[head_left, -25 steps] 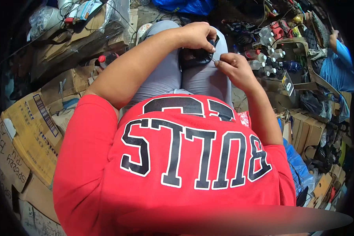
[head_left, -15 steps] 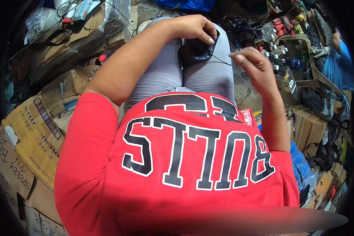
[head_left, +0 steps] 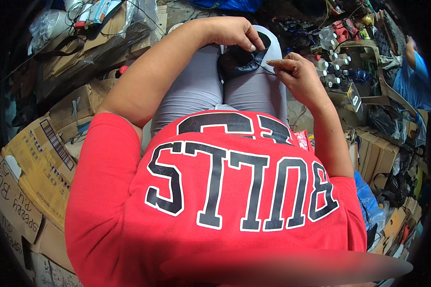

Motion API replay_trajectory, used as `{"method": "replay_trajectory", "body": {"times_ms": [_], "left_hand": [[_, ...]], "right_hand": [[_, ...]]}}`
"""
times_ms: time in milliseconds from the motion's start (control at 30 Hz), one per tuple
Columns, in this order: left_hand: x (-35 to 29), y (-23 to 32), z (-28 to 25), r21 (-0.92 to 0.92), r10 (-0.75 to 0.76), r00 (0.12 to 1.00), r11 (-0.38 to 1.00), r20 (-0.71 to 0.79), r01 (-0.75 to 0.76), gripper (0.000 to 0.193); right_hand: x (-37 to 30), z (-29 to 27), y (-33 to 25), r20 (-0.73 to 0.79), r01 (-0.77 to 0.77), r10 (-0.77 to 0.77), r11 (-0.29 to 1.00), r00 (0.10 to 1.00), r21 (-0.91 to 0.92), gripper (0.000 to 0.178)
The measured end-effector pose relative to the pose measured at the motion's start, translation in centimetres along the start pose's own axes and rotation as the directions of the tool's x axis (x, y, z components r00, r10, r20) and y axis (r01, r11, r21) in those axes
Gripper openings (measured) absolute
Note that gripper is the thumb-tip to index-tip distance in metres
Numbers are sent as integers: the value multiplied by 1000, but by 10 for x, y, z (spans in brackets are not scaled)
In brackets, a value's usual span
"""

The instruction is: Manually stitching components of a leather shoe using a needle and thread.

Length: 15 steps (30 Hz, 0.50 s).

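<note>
Packed workroom floor (head_left: 294, 112) surrounds a seated person in a red shirt (head_left: 105, 191), with cartons (head_left: 40, 167) to the left, bottles (head_left: 339, 61) to the right and someone in blue (head_left: 419, 79) near the far right edge. On the lap, a glossy black piece (head_left: 234, 71), shoe-like in shape, rests across the gap between the knees, mostly on the right thigh of the gray trousers (head_left: 251, 95). It lies just left of the right hand (head_left: 299, 76), near its fingertips but apart from them, while the left hand (head_left: 237, 34) is nearer, touching the far rim. Left thumb and fingers are closed on that rim. Right fingers are drawn narrow, index forward and aimed left toward the piece; a dark thread (head_left: 267, 70) spans the short gap to them, though the pinch itself is too small to make out. The piece appears to have its long axis on a slant, its rounded end toward the wearer and left, its open mouth facing away and right. Part of it is hidden beneath the left hand.
</note>
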State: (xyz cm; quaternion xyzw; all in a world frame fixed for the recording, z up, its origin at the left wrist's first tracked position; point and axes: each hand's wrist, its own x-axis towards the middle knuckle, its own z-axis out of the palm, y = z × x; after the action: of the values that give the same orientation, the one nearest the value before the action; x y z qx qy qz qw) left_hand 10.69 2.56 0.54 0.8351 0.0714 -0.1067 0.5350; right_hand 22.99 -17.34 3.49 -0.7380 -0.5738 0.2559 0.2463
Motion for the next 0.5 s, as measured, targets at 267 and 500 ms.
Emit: {"method": "replay_trajectory", "body": {"times_ms": [267, 500], "left_hand": [[10, -6, -2, -35, 27, 999, 999, 34, -25, 26], [18, -11, 1, -75, 57, 998, 996, 14, -56, 26]], "right_hand": [[9, -2, -10, 38, -23, 23, 1000, 999, -4, 22], [23, 0, 42, 208, -83, 7, 930, 978, 359, 21]]}}
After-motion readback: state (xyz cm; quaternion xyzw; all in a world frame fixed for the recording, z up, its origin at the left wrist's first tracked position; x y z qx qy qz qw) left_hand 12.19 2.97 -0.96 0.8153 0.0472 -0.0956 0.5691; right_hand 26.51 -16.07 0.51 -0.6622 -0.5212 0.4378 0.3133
